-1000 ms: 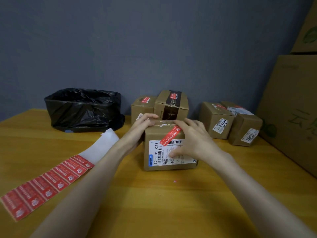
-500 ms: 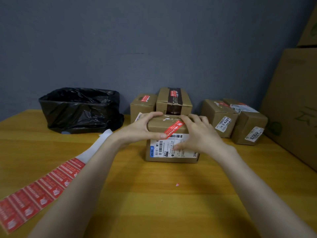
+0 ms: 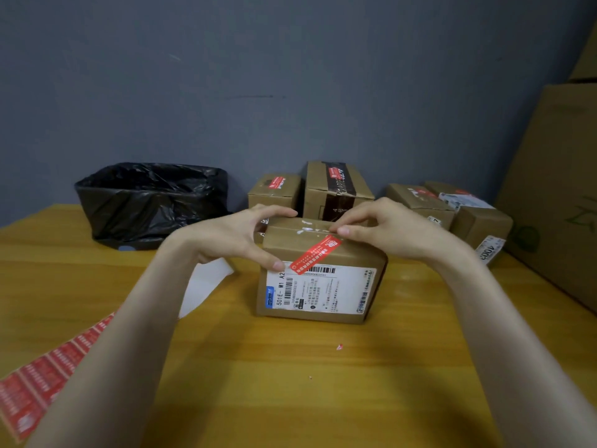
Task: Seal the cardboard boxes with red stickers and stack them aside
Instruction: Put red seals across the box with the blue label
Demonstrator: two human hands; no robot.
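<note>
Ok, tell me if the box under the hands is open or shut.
Shut: the box has its top flaps lying flat, and a red sticker runs from the top over the front edge.

The person's slender left forearm [image 3: 129,334] and right forearm [image 3: 504,334] are bare from the wrist to the picture's lower edge. The left hand [image 3: 232,236] and right hand [image 3: 397,227] are likewise bare, with long slim fingers and short, plain, neatly trimmed nails.

Wooden table [image 3: 290,399] with cardboard boxes [image 3: 323,295], red sticker strip [image 3: 42,376], black-lined bin [image 3: 145,202].
</note>
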